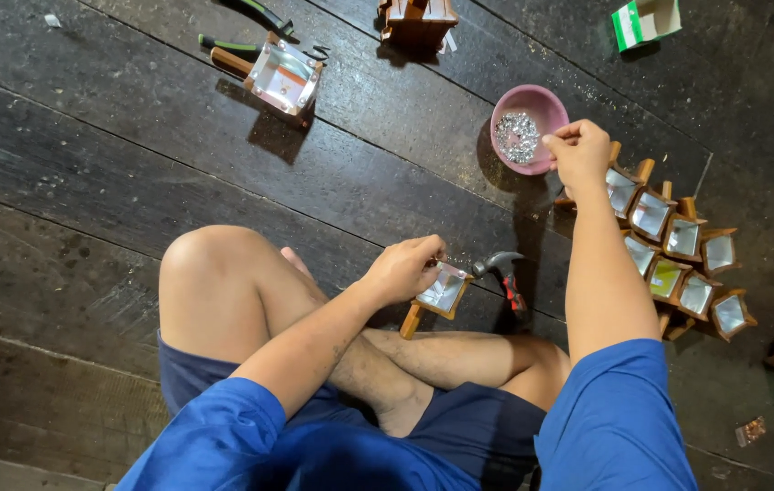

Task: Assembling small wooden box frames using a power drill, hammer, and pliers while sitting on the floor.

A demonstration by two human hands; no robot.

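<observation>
I sit cross-legged on a dark plank floor. My left hand (402, 266) grips a small wooden scoop with a shiny metal lining (442, 293), held over my crossed legs. My right hand (578, 153) reaches out to the rim of a pink bowl (543, 105) filled with small silvery pieces (518, 136), fingers pinched together; what sits between the fingertips is too small to make out. A hammer with a red and black handle (505, 275) lies on the floor just right of the scoop.
A row of several finished metal-lined wooden scoops (678, 250) lies at the right. Another scoop (280, 75) lies at the back with green-handled pliers (234, 43). A wooden piece (416, 18) and an open green and white box (645, 20) sit at the far edge.
</observation>
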